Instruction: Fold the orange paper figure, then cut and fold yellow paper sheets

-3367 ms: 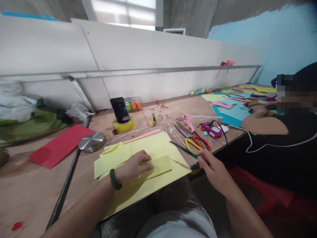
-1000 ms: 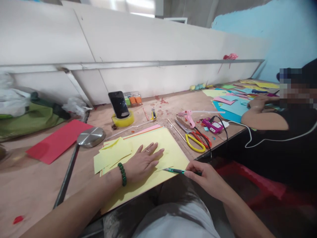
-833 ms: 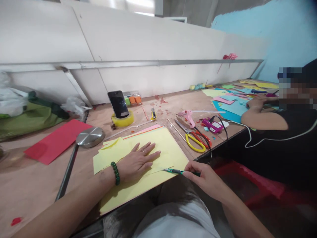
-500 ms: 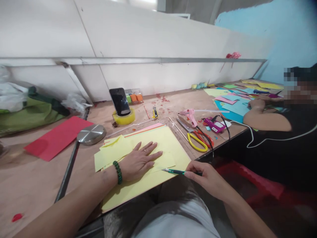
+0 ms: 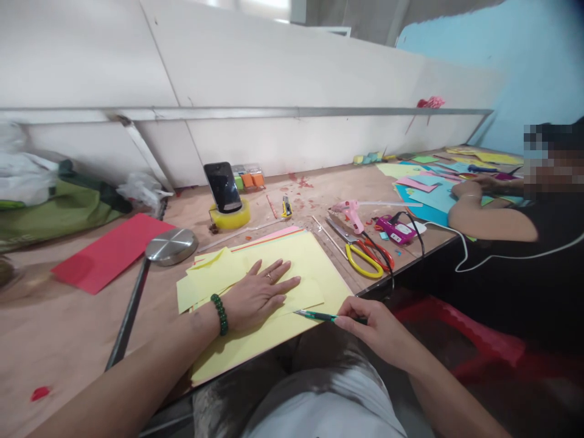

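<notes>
My left hand (image 5: 258,296) lies flat with its fingers spread on a smaller piece of yellow paper (image 5: 306,294), which rests on a stack of large yellow sheets (image 5: 255,350) at the table's front edge. A green craft knife (image 5: 317,316) with a silver tip is pinched in my right hand (image 5: 371,322). Its tip touches or hovers just over the yellow paper along the smaller piece's lower edge; I cannot tell which. Other cut yellow pieces (image 5: 205,281) lie left of my left hand, partly under it.
Scissors (image 5: 365,261), a pink glue gun (image 5: 351,213) and a purple power strip (image 5: 396,230) lie right of the stack. Behind it are a yellow utility knife (image 5: 286,207) and a phone (image 5: 223,187) propped on a tape roll (image 5: 232,217). A co-worker's arm (image 5: 488,219) rests farther right.
The craft knife's tip has slid slightly left along the paper with my right hand. My left hand stays pressed in place. The co-worker's hand has shifted a little.
</notes>
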Demonstrator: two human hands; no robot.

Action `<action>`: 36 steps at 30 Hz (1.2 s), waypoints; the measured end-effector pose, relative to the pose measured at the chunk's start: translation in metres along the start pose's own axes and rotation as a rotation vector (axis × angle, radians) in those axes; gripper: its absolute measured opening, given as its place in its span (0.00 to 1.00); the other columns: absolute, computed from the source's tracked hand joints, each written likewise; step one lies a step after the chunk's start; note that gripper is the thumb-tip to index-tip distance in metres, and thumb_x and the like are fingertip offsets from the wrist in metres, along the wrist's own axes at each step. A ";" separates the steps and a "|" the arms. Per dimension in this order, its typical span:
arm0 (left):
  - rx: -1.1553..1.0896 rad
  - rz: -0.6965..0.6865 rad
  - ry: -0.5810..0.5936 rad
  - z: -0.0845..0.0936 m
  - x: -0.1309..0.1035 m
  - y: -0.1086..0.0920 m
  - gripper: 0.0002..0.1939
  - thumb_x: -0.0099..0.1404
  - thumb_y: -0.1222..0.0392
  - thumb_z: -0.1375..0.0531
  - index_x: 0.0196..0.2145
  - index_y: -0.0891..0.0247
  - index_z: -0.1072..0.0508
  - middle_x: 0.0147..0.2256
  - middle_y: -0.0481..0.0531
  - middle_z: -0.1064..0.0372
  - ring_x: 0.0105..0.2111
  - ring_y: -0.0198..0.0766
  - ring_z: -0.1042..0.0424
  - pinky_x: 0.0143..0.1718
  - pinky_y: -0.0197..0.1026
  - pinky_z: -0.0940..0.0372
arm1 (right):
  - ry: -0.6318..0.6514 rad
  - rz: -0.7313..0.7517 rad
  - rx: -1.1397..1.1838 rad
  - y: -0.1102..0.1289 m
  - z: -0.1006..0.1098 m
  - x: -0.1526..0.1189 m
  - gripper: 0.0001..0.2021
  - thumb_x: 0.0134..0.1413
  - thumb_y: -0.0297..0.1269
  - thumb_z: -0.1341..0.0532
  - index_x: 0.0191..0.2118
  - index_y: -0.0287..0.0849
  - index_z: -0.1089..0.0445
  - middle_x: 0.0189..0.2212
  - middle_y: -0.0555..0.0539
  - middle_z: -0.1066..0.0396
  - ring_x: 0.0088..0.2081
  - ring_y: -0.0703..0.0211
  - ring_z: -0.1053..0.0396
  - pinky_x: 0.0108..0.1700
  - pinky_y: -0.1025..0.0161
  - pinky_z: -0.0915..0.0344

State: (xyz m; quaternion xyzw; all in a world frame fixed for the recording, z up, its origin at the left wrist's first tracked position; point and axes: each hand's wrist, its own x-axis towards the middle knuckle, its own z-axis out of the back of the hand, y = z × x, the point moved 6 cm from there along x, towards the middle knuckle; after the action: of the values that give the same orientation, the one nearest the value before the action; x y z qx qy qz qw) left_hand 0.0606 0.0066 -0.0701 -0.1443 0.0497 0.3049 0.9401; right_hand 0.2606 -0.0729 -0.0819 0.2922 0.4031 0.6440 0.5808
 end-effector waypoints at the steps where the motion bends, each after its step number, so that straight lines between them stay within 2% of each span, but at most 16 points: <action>1: 0.001 -0.003 -0.006 0.000 0.000 0.000 0.24 0.74 0.53 0.58 0.66 0.48 0.50 0.69 0.53 0.65 0.68 0.49 0.63 0.63 0.66 0.64 | 0.002 -0.004 -0.002 0.001 0.000 0.000 0.13 0.55 0.45 0.41 0.27 0.41 0.32 0.21 0.53 0.36 0.26 0.62 0.40 0.28 0.66 0.46; 13: 0.000 -0.007 -0.009 0.000 0.000 0.000 0.24 0.74 0.53 0.59 0.66 0.48 0.50 0.69 0.53 0.66 0.68 0.49 0.64 0.63 0.66 0.64 | 0.024 0.002 -0.029 0.008 -0.012 0.004 0.12 0.55 0.43 0.41 0.26 0.42 0.32 0.21 0.53 0.35 0.26 0.62 0.40 0.28 0.66 0.46; 20: 0.010 0.002 -0.005 0.000 0.000 0.000 0.24 0.74 0.53 0.59 0.66 0.49 0.50 0.69 0.54 0.66 0.68 0.49 0.63 0.63 0.67 0.64 | 0.048 0.000 -0.017 0.013 -0.021 0.005 0.12 0.55 0.43 0.41 0.26 0.42 0.32 0.20 0.54 0.38 0.25 0.63 0.43 0.28 0.66 0.47; 29: -0.007 0.027 0.016 0.008 -0.002 0.001 0.25 0.74 0.55 0.60 0.66 0.51 0.50 0.69 0.56 0.64 0.68 0.49 0.65 0.63 0.68 0.64 | 0.046 -0.001 -0.018 0.012 -0.020 0.007 0.12 0.55 0.43 0.41 0.26 0.42 0.32 0.20 0.54 0.38 0.26 0.62 0.42 0.28 0.66 0.47; 36: 0.012 0.022 0.025 0.004 -0.002 0.004 0.25 0.74 0.55 0.58 0.66 0.53 0.51 0.69 0.57 0.64 0.68 0.49 0.63 0.62 0.68 0.65 | 0.054 -0.005 -0.041 0.016 -0.027 0.008 0.12 0.56 0.44 0.42 0.27 0.41 0.32 0.20 0.54 0.38 0.24 0.64 0.43 0.27 0.66 0.49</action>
State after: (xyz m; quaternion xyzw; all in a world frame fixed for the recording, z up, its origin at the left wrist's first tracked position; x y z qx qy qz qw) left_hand 0.0568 0.0105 -0.0667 -0.1418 0.0648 0.3131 0.9368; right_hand 0.2286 -0.0695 -0.0827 0.2617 0.4059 0.6584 0.5773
